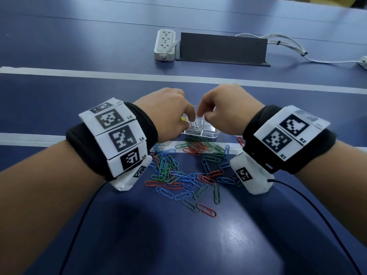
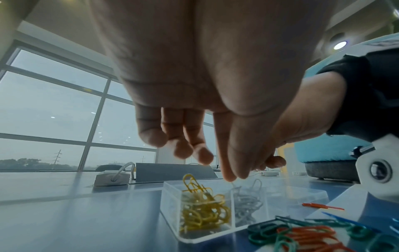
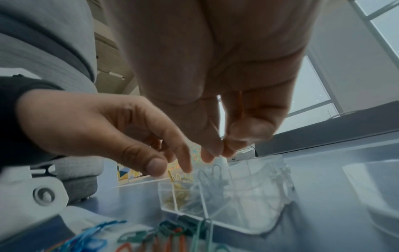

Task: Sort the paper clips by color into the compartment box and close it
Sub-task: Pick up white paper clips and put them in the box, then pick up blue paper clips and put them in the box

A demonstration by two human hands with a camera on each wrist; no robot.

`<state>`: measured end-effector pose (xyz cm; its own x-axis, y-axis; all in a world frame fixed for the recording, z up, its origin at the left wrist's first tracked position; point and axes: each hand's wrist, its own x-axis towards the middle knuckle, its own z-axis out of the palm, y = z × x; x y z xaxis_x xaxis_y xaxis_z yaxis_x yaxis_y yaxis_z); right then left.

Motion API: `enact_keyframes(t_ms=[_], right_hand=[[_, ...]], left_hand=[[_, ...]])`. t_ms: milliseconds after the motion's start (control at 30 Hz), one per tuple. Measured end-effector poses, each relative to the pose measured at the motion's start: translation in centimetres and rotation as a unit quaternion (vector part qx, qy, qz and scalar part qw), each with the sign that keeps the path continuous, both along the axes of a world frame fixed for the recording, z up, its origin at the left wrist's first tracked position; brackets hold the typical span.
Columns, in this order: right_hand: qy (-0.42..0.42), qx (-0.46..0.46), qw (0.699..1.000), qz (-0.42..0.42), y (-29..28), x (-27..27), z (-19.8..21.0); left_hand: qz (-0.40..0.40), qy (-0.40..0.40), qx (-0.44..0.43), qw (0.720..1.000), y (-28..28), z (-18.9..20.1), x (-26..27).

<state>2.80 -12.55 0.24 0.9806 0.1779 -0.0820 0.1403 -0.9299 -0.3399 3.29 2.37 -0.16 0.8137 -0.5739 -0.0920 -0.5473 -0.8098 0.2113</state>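
Blue glossy table (image 1: 59, 46), pale tape lines across it. The clear plastic compartment box (image 1: 208, 132) sat mid-table, lid open, so both hands could drop straight in. Yellow clips (image 2: 202, 213) filled one cell, white clips (image 2: 248, 202) the next. The left hand (image 1: 168, 110) hovered above, thumb and forefinger together at a white clip; whether it actually gripped it, I couldn't tell. The right hand (image 1: 226, 108) pinched thin orange-red wire. Nearer lay the loose clips (image 1: 184, 175): red, green, blue, coated wire loops, tangled.
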Motion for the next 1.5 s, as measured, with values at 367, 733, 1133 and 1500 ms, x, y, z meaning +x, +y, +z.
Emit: enact_keyframes(t_ms=[367, 733, 1133, 1500], right_hand=[[0.001, -0.03, 0.999, 0.034, -0.6, -0.5, -0.6], [-0.019, -0.023, 0.997, 0.065, -2.4, -1.6, 0.9], [0.068, -0.09, 0.984, 0.134, -4.3, -4.1, -1.0], [0.068, -0.089, 0.974, 0.197, -3.9, -5.9, -0.5]], left_hand=[[0.003, -0.029, 0.018, 0.999, 0.0, 0.0, -0.5], [0.013, -0.03, -0.003, 0.999, 0.2, -0.3, -1.4], [-0.053, 0.079, 0.034, 0.995, 2.0, 0.1, -2.8], [0.006, 0.077, 0.098, 0.992, 4.3, 0.0, -2.1]])
